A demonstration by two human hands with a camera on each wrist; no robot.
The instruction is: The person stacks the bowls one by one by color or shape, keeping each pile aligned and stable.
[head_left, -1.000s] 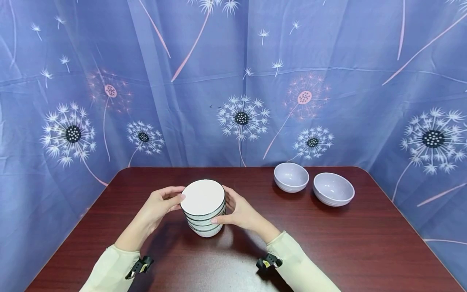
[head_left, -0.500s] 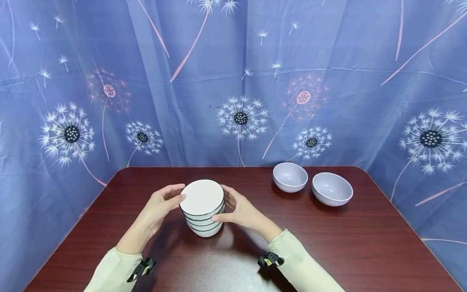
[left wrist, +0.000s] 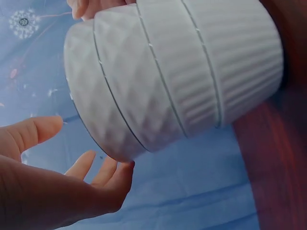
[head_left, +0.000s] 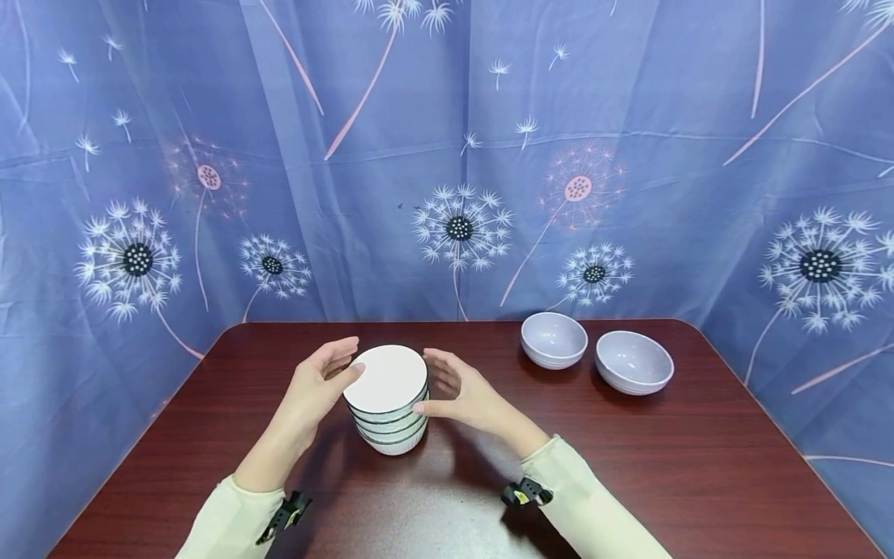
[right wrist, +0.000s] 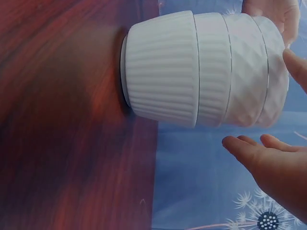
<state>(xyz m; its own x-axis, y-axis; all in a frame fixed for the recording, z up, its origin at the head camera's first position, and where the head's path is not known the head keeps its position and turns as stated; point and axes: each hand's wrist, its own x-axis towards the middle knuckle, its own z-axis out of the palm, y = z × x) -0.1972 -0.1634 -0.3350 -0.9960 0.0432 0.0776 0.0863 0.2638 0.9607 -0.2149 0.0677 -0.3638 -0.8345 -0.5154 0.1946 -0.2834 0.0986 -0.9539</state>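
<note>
A stack of several white bowls (head_left: 386, 379) with dark rims stands upright on the table. In the left wrist view the upper bowls (left wrist: 120, 81) have a diamond pattern and the lower bowls (left wrist: 240, 62) are ribbed. My left hand (head_left: 312, 390) is at the stack's left side, thumb near the top rim and fingers loosely extended. On the other side my right hand (head_left: 473, 397) has its thumb beside the upper rims. A gap shows between its fingers (right wrist: 240, 146) and the bowls in the right wrist view. Neither hand grips the stack.
Two pale lilac-grey bowls, a smaller bowl (head_left: 555, 341) and a larger bowl (head_left: 634, 363), stand side by side at the back right of the dark red wooden table (head_left: 594, 458). A blue dandelion-print curtain (head_left: 363, 210) hangs close behind the table's edge.
Both hands have loosened from the stack; their fingers have spread and drawn slightly outward. The stack stays in place.
</note>
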